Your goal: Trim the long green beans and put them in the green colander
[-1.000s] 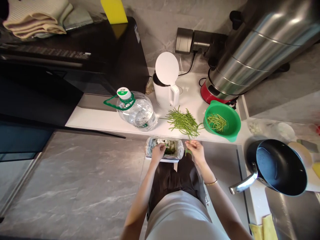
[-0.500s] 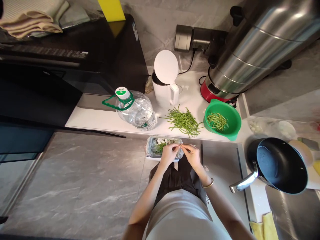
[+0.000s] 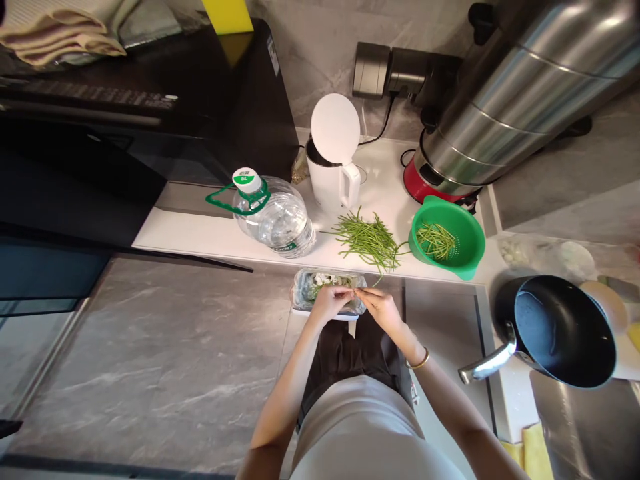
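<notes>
My left hand point(image 3: 333, 301) and my right hand point(image 3: 381, 307) meet fingertip to fingertip over a bag-lined bin point(image 3: 299, 293) below the counter edge. Both hands are closed in a pinch. A thin green stem point(image 3: 379, 279) shows just above my right hand and seems to run into its fingers. What my left fingers pinch is too small to make out. White and green scraps point(image 3: 325, 279) lie in the bin. On the counter in front rests a loose pile of green stems point(image 3: 369, 239). More cut stems point(image 3: 436, 241) lie in a green colander point(image 3: 470, 243).
A large water bottle point(image 3: 283, 223) and a white kettle point(image 3: 330, 183) with its lid up stand behind on the counter point(image 3: 210, 237). A steel appliance with a red base point(image 3: 420, 183) is at the back right. A black pan point(image 3: 590, 333) sits right, its handle point(image 3: 487, 365) jutting toward me.
Both hands have shifted slightly left over the bin, still pinched together, and my left hand now covers more of the green scraps. A stem now shows above my right hand.
</notes>
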`<state>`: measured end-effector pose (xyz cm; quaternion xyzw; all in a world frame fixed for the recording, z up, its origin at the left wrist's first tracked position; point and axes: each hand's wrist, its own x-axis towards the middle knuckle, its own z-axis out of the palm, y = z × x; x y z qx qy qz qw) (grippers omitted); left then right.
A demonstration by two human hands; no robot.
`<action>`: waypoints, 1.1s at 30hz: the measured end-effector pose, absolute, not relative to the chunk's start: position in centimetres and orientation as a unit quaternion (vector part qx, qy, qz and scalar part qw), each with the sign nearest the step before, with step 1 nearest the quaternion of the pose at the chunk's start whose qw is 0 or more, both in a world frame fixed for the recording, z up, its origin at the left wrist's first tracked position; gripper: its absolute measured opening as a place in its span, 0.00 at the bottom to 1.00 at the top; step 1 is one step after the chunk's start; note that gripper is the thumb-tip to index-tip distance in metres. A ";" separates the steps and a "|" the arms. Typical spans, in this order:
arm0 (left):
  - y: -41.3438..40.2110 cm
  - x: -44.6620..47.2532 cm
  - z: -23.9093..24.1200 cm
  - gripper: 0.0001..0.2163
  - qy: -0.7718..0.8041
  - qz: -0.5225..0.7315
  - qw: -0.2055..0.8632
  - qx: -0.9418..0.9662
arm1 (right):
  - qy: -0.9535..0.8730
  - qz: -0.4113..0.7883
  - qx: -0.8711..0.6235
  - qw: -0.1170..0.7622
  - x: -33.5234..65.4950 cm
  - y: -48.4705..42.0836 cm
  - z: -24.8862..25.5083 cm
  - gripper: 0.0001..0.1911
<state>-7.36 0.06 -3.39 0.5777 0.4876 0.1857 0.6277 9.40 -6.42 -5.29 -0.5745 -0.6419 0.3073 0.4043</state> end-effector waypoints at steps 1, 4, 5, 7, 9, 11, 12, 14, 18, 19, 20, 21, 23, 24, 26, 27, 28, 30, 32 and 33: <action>0.0 -7.4 -3.5 0.10 0.488 0.190 0.637 0.565 | -0.636 0.319 -0.572 0.408 9.3 -6.4 -5.1 0.14; 0.0 -7.4 -4.1 0.10 0.480 0.199 0.672 0.527 | -0.576 0.382 -0.569 0.446 8.9 -6.1 -4.2 0.11; 0.1 -7.3 -4.4 0.10 0.475 0.202 0.683 0.517 | -0.532 0.408 -0.572 0.474 8.8 -5.9 -3.9 0.09; 0.2 -7.4 -5.3 0.11 0.477 0.202 0.686 0.511 | -0.432 0.444 -0.578 0.530 8.6 -5.6 -3.4 0.07; 0.5 -7.6 -6.7 0.10 0.520 0.177 0.640 0.537 | -0.358 0.449 -0.584 0.574 8.8 -5.3 -2.8 0.06; 0.8 -8.3 -8.3 0.09 0.582 0.136 0.565 0.569 | -0.315 0.435 -0.580 0.612 9.5 -5.0 -2.2 0.07; 1.0 -8.8 -9.1 0.08 0.609 0.117 0.528 0.581 | -0.285 0.431 -0.571 0.638 10.1 -4.8 -1.7 0.07; 1.3 -10.0 -10.6 0.07 0.648 0.095 0.474 0.588 | -0.215 0.434 -0.542 0.687 11.3 -4.6 -0.7 0.07; 1.3 -11.8 -12.2 0.08 0.697 0.071 0.405 0.588 | -0.147 0.446 -0.522 0.712 12.7 -4.6 0.7 0.10; 1.2 -11.9 -12.3 0.08 0.701 0.067 0.395 0.590 | -0.149 0.450 -0.528 0.705 12.7 -4.7 0.7 0.11; 1.1 -11.9 -12.2 0.08 0.703 0.064 0.388 0.593 | -0.155 0.456 -0.535 0.694 12.5 -4.8 0.5 0.13; 1.1 -11.7 -12.0 0.08 0.703 0.063 0.383 0.597 | -0.164 0.463 -0.543 0.681 12.3 -4.9 0.2 0.14; 0.9 -11.0 -11.1 0.08 0.694 0.069 0.381 0.607 | -0.188 0.474 -0.563 0.650 11.5 -5.1 -0.9 0.15; 0.8 -10.5 -10.4 0.08 0.679 0.083 0.389 0.617 | -0.204 0.476 -0.577 0.632 11.1 -5.2 -1.5 0.13; 0.7 -9.3 -8.6 0.07 0.629 0.132 0.417 0.643 | -0.244 0.469 -0.609 0.592 10.4 -5.5 -2.9 0.11; 0.5 -8.7 -7.6 0.07 0.604 0.154 0.432 0.651 | -0.268 0.463 -0.623 0.571 10.0 -5.7 -3.5 0.10; 0.4 -8.1 -6.6 0.08 0.585 0.172 0.446 0.654 | -0.295 0.454 -0.636 0.550 9.7 -5.9 -4.0 0.11; 0.1 -7.1 -4.8 0.09 0.550 0.213 0.490 0.642 | -0.362 0.426 -0.654 0.510 9.4 -6.2 -4.7 0.11; -0.2 -6.5 -3.4 0.11 0.517 0.241 0.542 0.617 | -0.445 0.384 -0.664 0.463 9.2 -6.6 -4.9 0.11; -0.4 -6.3 -2.9 0.12 0.505 0.244 0.568 0.602 | -0.486 0.359 -0.664 0.440 9.2 -6.7 -4.8 0.10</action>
